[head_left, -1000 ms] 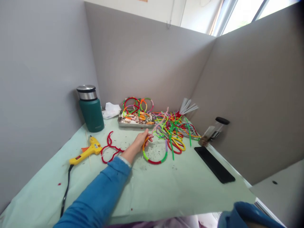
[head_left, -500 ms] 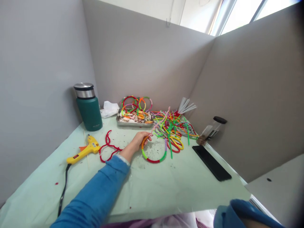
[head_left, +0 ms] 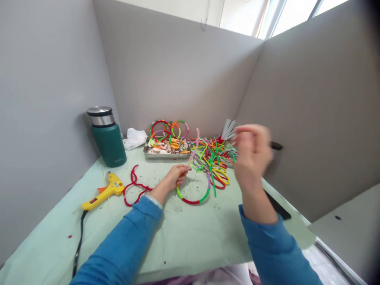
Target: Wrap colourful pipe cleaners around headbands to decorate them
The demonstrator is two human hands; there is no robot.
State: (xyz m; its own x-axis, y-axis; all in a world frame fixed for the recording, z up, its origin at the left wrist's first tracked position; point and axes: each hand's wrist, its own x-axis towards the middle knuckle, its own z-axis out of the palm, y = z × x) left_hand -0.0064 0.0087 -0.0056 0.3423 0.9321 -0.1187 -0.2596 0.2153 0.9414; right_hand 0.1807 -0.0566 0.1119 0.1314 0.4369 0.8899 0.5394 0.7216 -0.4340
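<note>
My left hand (head_left: 175, 177) rests on the pale green table cover (head_left: 192, 233), its fingers closed on the upper left of a multicoloured pipe-cleaner ring (head_left: 192, 196). A pink pipe cleaner (head_left: 194, 144) rises from near its fingertips. My right hand (head_left: 251, 156) is raised in the air above the right side of the table, blurred by motion. Its fingers look loosely curled and nothing shows in them. Behind it lies a tangled pile of coloured pipe cleaners (head_left: 212, 158).
A metal tray of shells (head_left: 166, 147) with finished rings (head_left: 168, 128) leaning behind it sits at the back. A green flask (head_left: 107, 136), a yellow glue gun (head_left: 102, 192), a red pipe cleaner (head_left: 135, 186), a black flat object (head_left: 277, 206). Grey partition walls on three sides.
My right hand has swung up from below the table edge into the air at the right. My left hand has stayed on the ring.
</note>
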